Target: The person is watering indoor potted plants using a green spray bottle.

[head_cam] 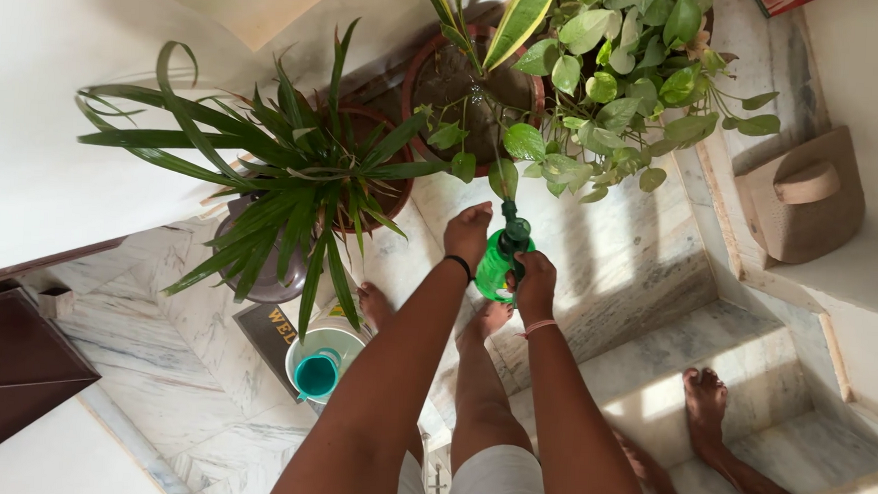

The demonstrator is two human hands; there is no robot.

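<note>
View from above, at the foot of a white marble stair (653,369) whose veined steps are catching bands of sunlight. The right hand (535,282) is gripping a green spray bottle (498,265), fingers closed round its body just under the dark nozzle; the left hand (468,233) is resting against the bottle's top with fingers curled, and whether it is actually grasping cannot be told. The bottle is hanging just below a leafy trailing plant (618,76) and beside a terracotta pot (467,88). A spiky-leaved plant (292,184) is standing to the left. On the floor, a white bucket (326,339) is holding a teal mug (316,374). Another person's bare foot (703,401) is standing on a lower step.
</note>
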